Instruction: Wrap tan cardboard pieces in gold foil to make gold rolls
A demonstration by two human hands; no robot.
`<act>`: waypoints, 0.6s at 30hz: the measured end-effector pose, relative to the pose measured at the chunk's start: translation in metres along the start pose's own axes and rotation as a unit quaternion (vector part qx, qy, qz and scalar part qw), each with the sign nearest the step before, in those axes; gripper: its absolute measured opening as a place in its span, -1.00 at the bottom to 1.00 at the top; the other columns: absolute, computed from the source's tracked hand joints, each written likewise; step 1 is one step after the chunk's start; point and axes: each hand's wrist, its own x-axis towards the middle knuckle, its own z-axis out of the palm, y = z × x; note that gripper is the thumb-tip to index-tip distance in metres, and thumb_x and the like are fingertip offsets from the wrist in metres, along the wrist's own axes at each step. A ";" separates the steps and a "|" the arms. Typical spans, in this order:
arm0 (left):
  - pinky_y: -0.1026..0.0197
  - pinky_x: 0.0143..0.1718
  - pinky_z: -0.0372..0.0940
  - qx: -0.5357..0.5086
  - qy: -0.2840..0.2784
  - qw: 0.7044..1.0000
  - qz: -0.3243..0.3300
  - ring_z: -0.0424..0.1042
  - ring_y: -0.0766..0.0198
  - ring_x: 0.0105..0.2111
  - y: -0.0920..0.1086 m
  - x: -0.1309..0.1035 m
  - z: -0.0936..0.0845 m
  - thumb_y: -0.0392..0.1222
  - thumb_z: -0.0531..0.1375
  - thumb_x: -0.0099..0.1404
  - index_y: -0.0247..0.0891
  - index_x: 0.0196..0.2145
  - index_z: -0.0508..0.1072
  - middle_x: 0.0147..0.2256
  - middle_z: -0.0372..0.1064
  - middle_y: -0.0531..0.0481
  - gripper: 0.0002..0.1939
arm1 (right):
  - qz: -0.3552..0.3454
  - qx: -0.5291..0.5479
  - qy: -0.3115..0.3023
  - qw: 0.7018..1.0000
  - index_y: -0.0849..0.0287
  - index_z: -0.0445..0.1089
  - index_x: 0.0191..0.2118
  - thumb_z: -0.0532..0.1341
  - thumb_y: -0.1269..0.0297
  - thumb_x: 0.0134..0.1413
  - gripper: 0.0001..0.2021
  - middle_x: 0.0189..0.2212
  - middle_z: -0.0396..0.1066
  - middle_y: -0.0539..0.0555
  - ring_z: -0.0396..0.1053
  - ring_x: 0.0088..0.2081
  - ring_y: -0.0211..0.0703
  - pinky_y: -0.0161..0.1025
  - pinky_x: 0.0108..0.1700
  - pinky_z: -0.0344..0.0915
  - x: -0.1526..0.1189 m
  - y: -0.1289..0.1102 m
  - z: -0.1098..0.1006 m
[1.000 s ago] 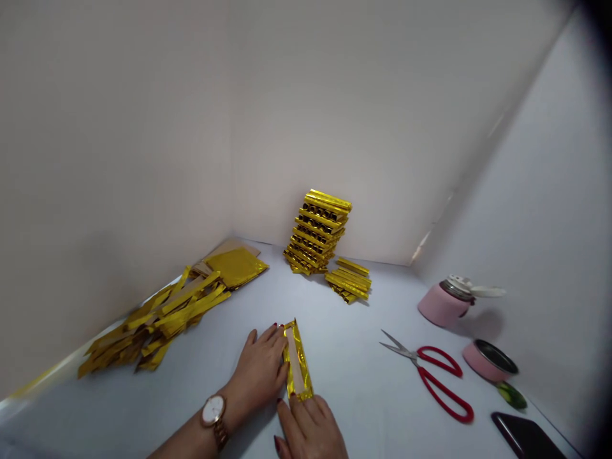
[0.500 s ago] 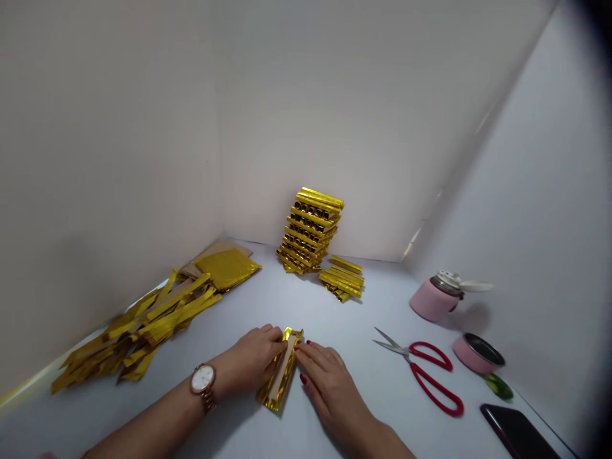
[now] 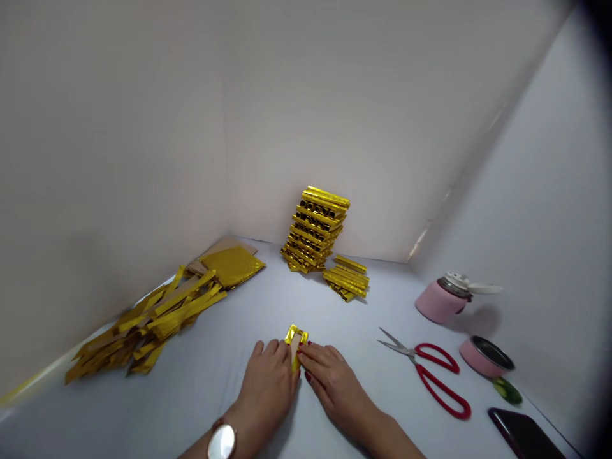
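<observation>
A small piece of gold foil paper (image 3: 296, 341) with a tan backing lies on the table, its edges folded inward around a bare strip. My left hand (image 3: 268, 384), wearing a wristwatch, covers the paper's lower left part with bent fingers gripping it. From the other side, my right hand (image 3: 329, 376) has its fingers close together, pressing the folded right edge. Both hands' fingertips nearly meet over the paper, and its near end is hidden under my left hand.
A tower of rolled gold paper tubes (image 3: 315, 229) stands at the back, with loose tubes (image 3: 347, 278) beside it. Gold strips (image 3: 157, 325) and gold sheets (image 3: 233, 265) lie left. Right are open red-handled scissors (image 3: 415, 352), a pink bottle (image 3: 442, 301), a pink cup (image 3: 486, 356), and a phone (image 3: 528, 437).
My left hand has shifted right over the paper and now covers its near end. The right hand stays at the right edge. The view has moved slightly left.
</observation>
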 end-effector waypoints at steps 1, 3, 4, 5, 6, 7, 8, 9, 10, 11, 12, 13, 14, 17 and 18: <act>-0.18 -0.08 0.18 -0.003 -0.003 1.000 0.003 0.32 -0.09 -0.04 -0.002 0.000 0.001 -0.31 -0.03 0.37 -0.35 0.04 0.35 -0.07 0.37 -0.28 -0.67 | 0.002 0.001 0.021 1.000 0.14 0.29 0.12 0.03 0.49 0.21 -0.61 0.03 0.38 0.17 0.29 0.06 -0.07 -0.04 0.07 0.23 0.000 -0.004 0.004; -0.17 -0.01 0.14 -0.014 -0.014 0.999 0.028 0.27 -0.06 0.05 -0.011 0.000 0.001 -0.34 0.01 0.35 -0.30 0.05 0.34 0.00 0.35 -0.25 -0.66 | 0.011 -0.001 0.059 0.998 0.18 0.33 0.07 0.03 0.54 0.16 -0.61 -0.07 0.42 0.18 0.35 -0.06 -0.08 -0.08 -0.03 0.31 -0.002 -0.016 0.014; -0.15 0.04 0.11 -0.021 -0.022 0.998 0.047 0.24 -0.02 0.09 -0.018 0.000 0.000 -0.36 0.03 0.33 -0.25 0.05 0.34 0.04 0.33 -0.20 -0.65 | 0.014 -0.008 0.076 0.997 0.21 0.34 0.05 0.03 0.56 0.12 -0.61 -0.11 0.43 0.19 0.37 -0.12 -0.07 -0.09 -0.07 0.34 -0.003 -0.023 0.020; -0.14 0.08 0.07 -0.028 -0.030 0.997 0.064 0.20 0.01 0.12 -0.025 0.000 -0.002 -0.37 0.04 0.31 -0.19 0.04 0.35 0.08 0.31 -0.14 -0.64 | 0.013 -0.021 0.083 0.996 0.24 0.34 0.04 0.05 0.56 0.09 -0.61 -0.14 0.43 0.20 0.37 -0.15 -0.05 -0.09 -0.09 0.35 -0.004 -0.030 0.026; -0.13 0.10 0.05 -0.033 -0.038 0.996 0.080 0.18 0.04 0.15 -0.032 0.000 -0.002 -0.37 0.06 0.30 -0.14 0.04 0.35 0.11 0.29 -0.08 -0.63 | -0.002 -0.035 0.093 0.995 0.26 0.35 0.02 0.07 0.56 0.05 -0.62 -0.15 0.43 0.21 0.37 -0.16 -0.03 -0.08 -0.10 0.36 -0.006 -0.036 0.030; -0.14 0.12 0.03 -0.038 -0.044 0.994 0.088 0.16 0.04 0.17 -0.037 -0.001 -0.002 -0.37 0.07 0.29 -0.13 0.05 0.34 0.13 0.26 -0.07 -0.61 | -0.018 -0.046 0.105 0.993 0.29 0.36 0.00 0.10 0.55 0.03 -0.63 -0.14 0.43 0.24 0.37 -0.16 -0.01 -0.08 -0.10 0.36 -0.007 -0.040 0.032; -0.14 0.13 0.03 -0.041 -0.049 0.994 0.092 0.14 0.03 0.18 -0.040 -0.002 -0.001 -0.37 0.07 0.28 -0.16 0.08 0.31 0.16 0.22 -0.09 -0.58 | -0.027 -0.047 0.108 0.993 0.30 0.37 -0.03 0.11 0.54 0.01 -0.64 -0.15 0.43 0.24 0.37 -0.17 -0.01 -0.09 -0.11 0.37 -0.008 -0.043 0.032; -0.13 0.13 0.04 -0.043 -0.054 0.993 0.092 0.11 0.02 0.19 -0.042 -0.004 0.001 -0.39 0.06 0.27 -0.20 0.12 0.28 0.19 0.18 -0.13 -0.55 | -0.026 -0.036 0.101 0.994 0.28 0.38 -0.05 0.12 0.54 0.01 -0.66 -0.18 0.45 0.22 0.38 -0.19 -0.03 -0.12 -0.12 0.38 -0.008 -0.043 0.030; -0.13 0.14 0.05 -0.044 -0.054 0.994 0.087 0.08 0.02 0.21 -0.043 -0.007 0.003 -0.41 0.04 0.26 -0.26 0.15 0.24 0.21 0.13 -0.16 -0.51 | -0.018 -0.018 0.086 0.996 0.26 0.39 -0.07 0.11 0.54 0.03 -0.68 -0.20 0.45 0.18 0.39 -0.20 -0.07 -0.16 -0.13 0.38 -0.007 -0.042 0.026; -0.13 0.14 0.04 -0.048 -0.050 0.994 0.080 0.05 0.02 0.22 -0.043 -0.010 0.007 -0.42 0.01 0.26 -0.29 0.18 0.20 0.23 0.08 -0.19 -0.49 | -0.008 -0.002 0.073 0.997 0.23 0.39 -0.06 0.09 0.54 0.05 -0.68 -0.21 0.46 0.16 0.39 -0.20 -0.09 -0.18 -0.12 0.38 -0.007 -0.039 0.021; -0.13 0.16 0.02 -0.055 -0.040 0.995 0.075 0.02 0.03 0.23 -0.042 -0.014 0.010 -0.41 -0.01 0.28 -0.30 0.20 0.17 0.24 0.04 -0.19 -0.48 | 0.003 0.001 0.069 0.998 0.23 0.36 -0.02 0.06 0.53 0.09 -0.66 -0.16 0.46 0.17 0.39 -0.14 -0.10 -0.19 -0.08 0.36 -0.005 -0.035 0.016; -0.14 0.18 -0.01 -0.063 -0.027 0.995 0.074 -0.01 0.03 0.25 -0.041 -0.017 0.013 -0.36 -0.02 0.31 -0.30 0.22 0.14 0.25 0.01 -0.19 -0.49 | 0.007 -0.012 0.070 0.997 0.25 0.31 0.06 0.05 0.50 0.12 -0.63 -0.07 0.42 0.21 0.36 -0.05 -0.08 -0.15 -0.02 0.34 -0.004 -0.030 0.013; -0.14 0.19 -0.04 -0.073 -0.013 0.994 0.077 -0.04 0.04 0.25 -0.040 -0.020 0.016 -0.28 -0.03 0.35 -0.28 0.24 0.10 0.26 -0.03 -0.18 -0.49 | 0.008 -0.035 0.071 0.997 0.27 0.24 0.14 0.05 0.46 0.15 -0.59 0.04 0.36 0.25 0.30 0.04 -0.04 -0.09 0.03 0.30 -0.002 -0.024 0.011; -0.15 0.22 -0.12 -0.094 0.002 0.991 0.098 -0.13 0.00 0.27 -0.040 -0.025 0.019 -0.02 -0.04 0.40 -0.27 0.30 -0.04 0.29 -0.13 -0.20 -0.41 | -0.027 -0.104 0.044 0.993 0.33 -0.02 0.29 0.09 0.22 0.21 -0.41 0.22 0.10 0.32 0.09 0.21 0.11 0.09 0.09 0.22 0.003 -0.011 0.020; -0.15 0.22 -0.13 -0.096 -0.004 0.990 0.102 -0.15 -0.01 0.28 -0.041 -0.025 0.019 0.01 -0.04 0.39 -0.29 0.31 -0.08 0.29 -0.15 -0.20 -0.38 | -0.047 -0.116 0.033 0.992 0.33 -0.08 0.31 0.09 0.16 0.21 -0.36 0.23 0.08 0.32 0.08 0.22 0.14 0.11 0.07 0.22 0.004 -0.007 0.026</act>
